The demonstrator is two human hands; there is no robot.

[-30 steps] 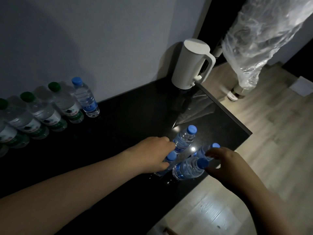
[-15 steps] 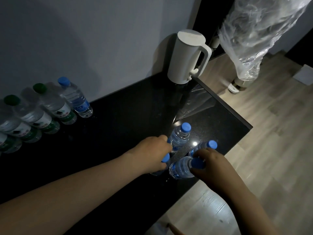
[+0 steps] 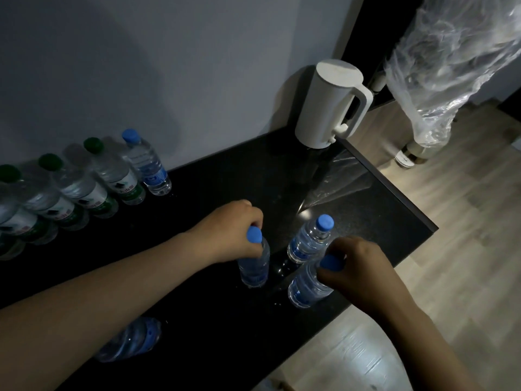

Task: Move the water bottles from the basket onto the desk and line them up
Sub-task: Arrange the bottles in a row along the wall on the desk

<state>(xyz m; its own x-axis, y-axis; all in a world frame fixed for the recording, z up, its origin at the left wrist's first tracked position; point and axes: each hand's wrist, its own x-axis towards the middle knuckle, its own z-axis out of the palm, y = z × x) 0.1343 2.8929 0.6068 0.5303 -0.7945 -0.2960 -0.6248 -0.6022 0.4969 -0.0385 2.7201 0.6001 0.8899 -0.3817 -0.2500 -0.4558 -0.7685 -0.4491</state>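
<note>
Hands both clamped on blue-cap bottles upright on desk [image 3: 225, 193]: L hand [image 3: 234, 231] round neck of L bottle [image 3: 253, 266], R hand [image 3: 359, 268] over cap of R bottle [image 3: 306, 287]; 3rd bottle [image 3: 308, 241] just behind.

Three small clear bottles with blue caps and blue labels stood close together near the right front corner of the glossy black desk [image 3: 225, 176]. The left-hand bottle [image 3: 253, 268] was gripped at its neck by the left hand [image 3: 231, 230]. The right-hand bottle [image 3: 306, 287] was held around its cap by the right hand [image 3: 363, 266]. The free bottle [image 3: 308, 241] stood just behind them. A lying bottle [image 3: 132, 338] rested on its side near the front edge (partly hidden under the left forearm). Along the wall stood a row of green-capped bottles [image 3: 112, 172], with a blue-capped bottle [image 3: 148, 165] at its right end.
</note>
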